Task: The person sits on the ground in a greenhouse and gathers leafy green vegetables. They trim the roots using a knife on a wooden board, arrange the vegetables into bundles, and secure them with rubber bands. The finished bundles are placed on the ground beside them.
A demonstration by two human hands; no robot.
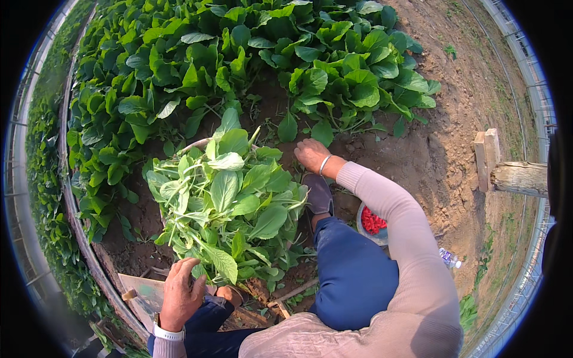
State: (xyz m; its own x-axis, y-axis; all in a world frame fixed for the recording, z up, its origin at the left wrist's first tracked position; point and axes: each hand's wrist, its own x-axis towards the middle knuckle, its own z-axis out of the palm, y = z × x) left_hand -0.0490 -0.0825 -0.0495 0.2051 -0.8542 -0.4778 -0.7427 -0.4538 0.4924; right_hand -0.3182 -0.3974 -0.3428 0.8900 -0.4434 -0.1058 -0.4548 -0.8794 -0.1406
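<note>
A large heap of cut leafy greens point(233, 201) lies in front of me, piled over a round container whose rim shows only at the top. My left hand point(181, 286), with a white watch at its wrist, is raised at the heap's lower left edge, fingers apart and holding nothing. Near the soil by the base of the standing plants point(358, 85) is my right hand point(312, 155), a silver bangle at its wrist. Its fingers are curled downward, and whether they hold anything is hidden. A bowl with red ties or strips point(372, 221) sits beside my right knee.
Dense leafy plants fill the bed ahead and to the left. A plastic bottle point(449, 258) lies on the soil at right. A wooden post with a crosspiece point(515, 176) stands at far right. A board point(143, 291) is by my left hand, and a pipe point(85, 237) runs along the left.
</note>
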